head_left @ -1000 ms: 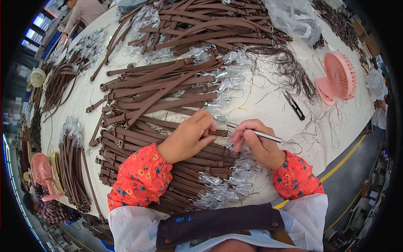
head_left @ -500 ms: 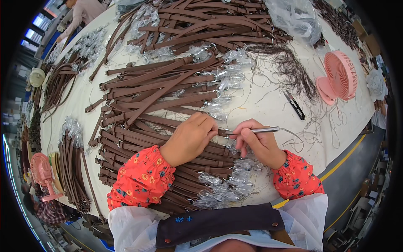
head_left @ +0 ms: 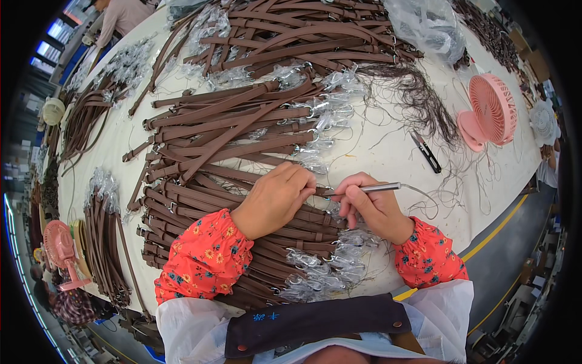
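Note:
My left hand [head_left: 273, 197] is closed on a brown strap [head_left: 324, 192], whose end sticks out to the right of the fingers. In my right hand [head_left: 376, 209] is a slim metal pen-shaped tool [head_left: 383, 187] with a thin grey cord [head_left: 426, 195] running from its back end. The tool's front end meets the strap's end between the two hands; the exact contact is too small to make out. Under and around my left hand lie rows of brown straps [head_left: 236, 145] with metal buckles. Clear plastic wraps the hardware [head_left: 315, 273] at their right ends.
Black-handled thread snips [head_left: 426, 151] lie right of the straps, beside loose dark threads [head_left: 424, 103]. A pink fan [head_left: 492, 109] stands at the right, another pink fan [head_left: 60, 249] at the left. More straps [head_left: 315, 36] are heaped at the far side. A person [head_left: 121, 21] is at the far left.
The metal tool has shifted very slightly left toward the strap. Both hands stay almost in place. The person at the far left has moved an arm.

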`<state>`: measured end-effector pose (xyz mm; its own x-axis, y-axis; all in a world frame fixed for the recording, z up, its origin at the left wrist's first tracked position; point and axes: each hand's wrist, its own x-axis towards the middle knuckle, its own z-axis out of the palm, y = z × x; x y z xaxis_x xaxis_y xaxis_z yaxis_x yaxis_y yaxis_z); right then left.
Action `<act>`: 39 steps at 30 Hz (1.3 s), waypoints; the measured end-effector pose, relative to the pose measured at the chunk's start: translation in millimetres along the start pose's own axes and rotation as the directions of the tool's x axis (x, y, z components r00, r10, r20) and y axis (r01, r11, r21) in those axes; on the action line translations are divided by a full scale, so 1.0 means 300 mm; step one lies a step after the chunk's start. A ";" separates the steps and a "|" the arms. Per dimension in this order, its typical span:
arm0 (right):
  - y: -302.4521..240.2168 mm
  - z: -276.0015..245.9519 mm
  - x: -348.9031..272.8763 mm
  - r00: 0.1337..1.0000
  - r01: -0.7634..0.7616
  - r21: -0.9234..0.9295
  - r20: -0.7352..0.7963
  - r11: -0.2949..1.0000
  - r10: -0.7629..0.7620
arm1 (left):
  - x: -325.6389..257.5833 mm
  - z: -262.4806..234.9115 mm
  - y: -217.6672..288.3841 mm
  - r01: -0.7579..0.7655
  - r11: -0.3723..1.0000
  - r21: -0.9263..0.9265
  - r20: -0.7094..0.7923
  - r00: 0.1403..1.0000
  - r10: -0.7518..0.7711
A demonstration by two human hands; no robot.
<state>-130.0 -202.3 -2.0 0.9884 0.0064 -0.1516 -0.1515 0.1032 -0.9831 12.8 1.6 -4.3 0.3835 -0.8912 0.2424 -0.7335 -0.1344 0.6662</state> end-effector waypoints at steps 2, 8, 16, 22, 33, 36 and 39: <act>-0.002 0.000 -0.001 1.000 -0.004 -0.001 -0.002 1.000 0.004 | 0.001 0.000 0.000 -0.002 1.000 -0.003 0.002 1.000 0.002; 0.002 0.000 -0.001 1.000 -0.008 -0.004 0.002 1.000 0.008 | 0.001 -0.001 -0.002 0.000 1.000 -0.006 0.001 1.000 0.000; 0.008 0.000 -0.005 0.999 0.039 0.039 -0.029 0.998 -0.038 | 0.012 0.012 0.014 0.048 0.998 -0.052 -0.082 0.995 -0.052; 0.015 0.000 0.001 0.998 0.051 0.054 -0.030 0.997 -0.049 | 0.015 0.017 0.007 0.080 0.996 -0.050 -0.013 0.997 -0.081; 0.005 -0.002 0.002 0.999 0.047 0.032 0.000 0.998 -0.047 | 0.014 0.017 0.002 0.047 0.997 -0.053 -0.024 0.999 -0.049; 0.001 -0.001 0.002 1.000 0.029 0.025 -0.003 0.999 -0.029 | 0.013 0.012 0.003 0.050 0.996 -0.074 -0.020 0.998 -0.052; -0.004 -0.001 0.001 1.000 0.016 0.011 -0.003 1.000 -0.016 | 0.012 0.009 0.004 0.043 0.996 -0.080 -0.021 0.999 -0.045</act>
<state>-129.4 -202.7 -1.0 0.9906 0.0016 -0.1364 -0.1357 0.1141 -0.9842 11.7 -3.0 -4.4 0.4275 -0.8751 0.2270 -0.6691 -0.1374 0.7303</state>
